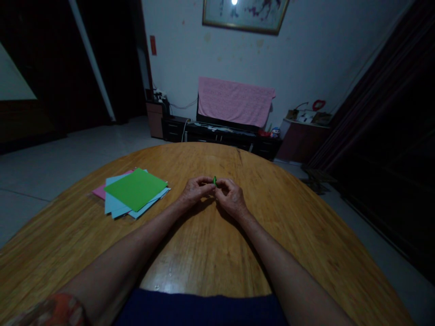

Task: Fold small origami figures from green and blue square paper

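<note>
A small piece of folded green paper [215, 180] is pinched between my two hands, just above the middle of the round table. My left hand [197, 190] grips it from the left with thumb and forefinger. From the right, my right hand [231, 197] closes on the same piece. Most of the paper is hidden by the fingertips, so its full shape cannot be made out. Left of my hands lies a loose stack of paper sheets, with a green sheet [137, 189] on top, light blue sheets [113, 208] under it and a pink one [99, 192] at the bottom.
The round wooden table [210, 244] fills the foreground. Past its far edge stands a low black cabinet [217, 136] with a pink cloth [236, 102] draped over a screen. A side cabinet [302, 138] is at the right, and a dark curtain [360, 86] hangs beyond it.
</note>
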{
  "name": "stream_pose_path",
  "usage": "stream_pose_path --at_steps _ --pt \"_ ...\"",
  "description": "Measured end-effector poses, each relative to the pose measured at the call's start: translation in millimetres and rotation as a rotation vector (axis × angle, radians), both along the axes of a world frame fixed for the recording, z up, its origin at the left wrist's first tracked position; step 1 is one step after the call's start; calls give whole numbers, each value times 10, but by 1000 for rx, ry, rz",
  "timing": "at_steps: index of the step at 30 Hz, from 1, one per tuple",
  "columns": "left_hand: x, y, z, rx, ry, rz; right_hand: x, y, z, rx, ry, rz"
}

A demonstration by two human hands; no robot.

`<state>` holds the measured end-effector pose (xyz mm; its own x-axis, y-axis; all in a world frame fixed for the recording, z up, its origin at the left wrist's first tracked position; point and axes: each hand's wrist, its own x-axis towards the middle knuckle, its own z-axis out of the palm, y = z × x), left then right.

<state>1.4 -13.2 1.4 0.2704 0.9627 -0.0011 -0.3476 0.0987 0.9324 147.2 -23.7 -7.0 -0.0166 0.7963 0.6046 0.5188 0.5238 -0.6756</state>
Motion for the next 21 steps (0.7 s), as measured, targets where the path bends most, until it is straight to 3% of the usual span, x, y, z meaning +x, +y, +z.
stream_pose_path --at_steps 8,12,17,21 --pt "-23 85 -53 80 200 -40 28 5 -27 29 21 2" --pt "-16 89 -94 115 132 -55 -4 -9 -23 12 45 21" --pt "-24 156 -123 132 246 0 48 52 -41 -129 186 -86" --pt "-37 169 -137 251 345 -48 108 98 -72 -232 258 -14"
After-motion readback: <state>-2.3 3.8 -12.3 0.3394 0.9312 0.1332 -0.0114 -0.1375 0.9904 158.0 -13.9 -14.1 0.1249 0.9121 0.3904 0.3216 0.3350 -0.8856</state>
